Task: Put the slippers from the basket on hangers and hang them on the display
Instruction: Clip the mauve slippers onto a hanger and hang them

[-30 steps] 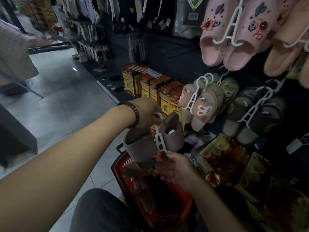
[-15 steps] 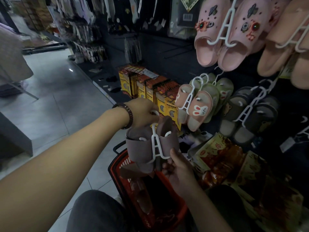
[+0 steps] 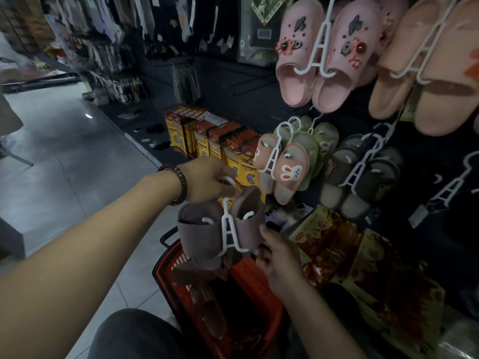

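Observation:
A pair of mauve slippers (image 3: 199, 234) hangs on a white plastic hanger (image 3: 228, 229) in front of me. My left hand (image 3: 207, 177) grips the hanger's hook from above. My right hand (image 3: 277, 257) touches the right slipper's lower edge from the right, fingers curled against it. Directly below stands the red basket (image 3: 259, 275) on the floor, with more mauve slippers (image 3: 210, 314) inside. The dark display wall (image 3: 414, 229) on the right carries hung pairs: pink slippers (image 3: 298, 53), peach slippers (image 3: 425, 73), bunny slippers (image 3: 287, 167) and dark grey slippers (image 3: 363, 182).
An empty white hanger (image 3: 451, 187) hangs on the display at far right. Packaged goods (image 3: 331, 244) lie under the slippers. Yellow and orange boxes (image 3: 212, 141) stand on a low shelf behind my left hand. A tiled aisle (image 3: 64, 156) opens to the left.
The right slipper has settled onto the hanger, so both now hang side by side. My right hand rose from under the pair to its right edge. The view shifted slightly.

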